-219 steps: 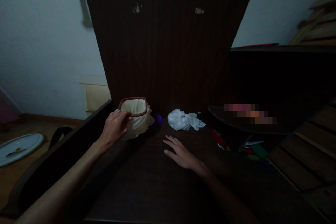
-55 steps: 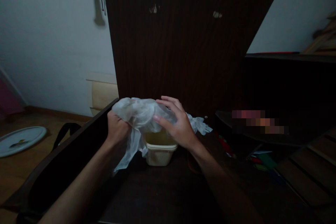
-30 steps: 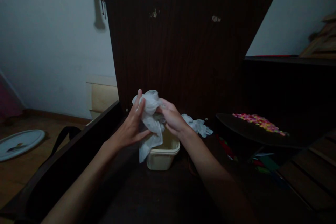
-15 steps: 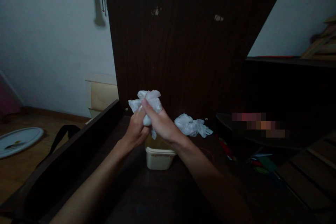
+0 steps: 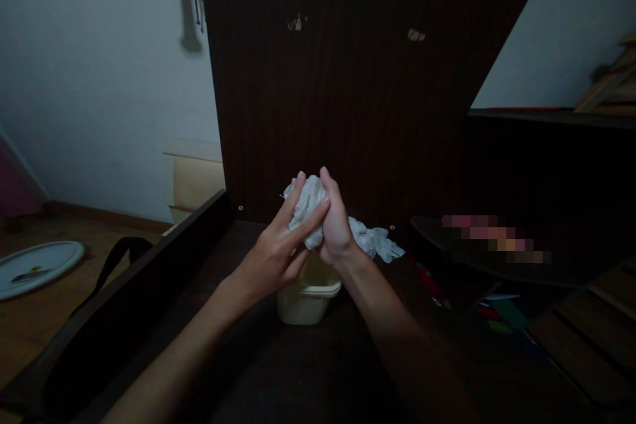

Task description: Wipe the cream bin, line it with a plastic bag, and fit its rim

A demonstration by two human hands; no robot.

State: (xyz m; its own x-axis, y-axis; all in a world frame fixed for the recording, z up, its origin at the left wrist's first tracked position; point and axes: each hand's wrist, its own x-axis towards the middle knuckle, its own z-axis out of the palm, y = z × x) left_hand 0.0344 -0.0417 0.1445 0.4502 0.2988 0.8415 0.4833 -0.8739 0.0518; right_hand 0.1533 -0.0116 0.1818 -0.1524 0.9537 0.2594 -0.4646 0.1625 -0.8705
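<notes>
Between my two hands is a crumpled white plastic bag [image 5: 309, 207], pressed into a bundle. My left hand [image 5: 281, 248] grips it from the left, with fingers laid across its front. My right hand [image 5: 338, 218] cups it from the right, fingers pointing up. Beneath the hands stands a cream plastic tub [image 5: 304, 308] on the dark surface; its far part is hidden by my hands. Another crumpled white bag [image 5: 380, 243] lies behind my right wrist, partly covered by it.
An upright dark wooden panel [image 5: 338, 93] rises behind the hands. A raised dark edge [image 5: 149, 278] runs along the left. At the right are a dark shelf [image 5: 497, 265] and some red and green items [image 5: 501, 315]. A white oval object [image 5: 40, 268] lies on the floor.
Both hands and the held bag have shifted slightly right. The bag is more compact, and my left fingers now spread across it. My right hand has turned more upright.
</notes>
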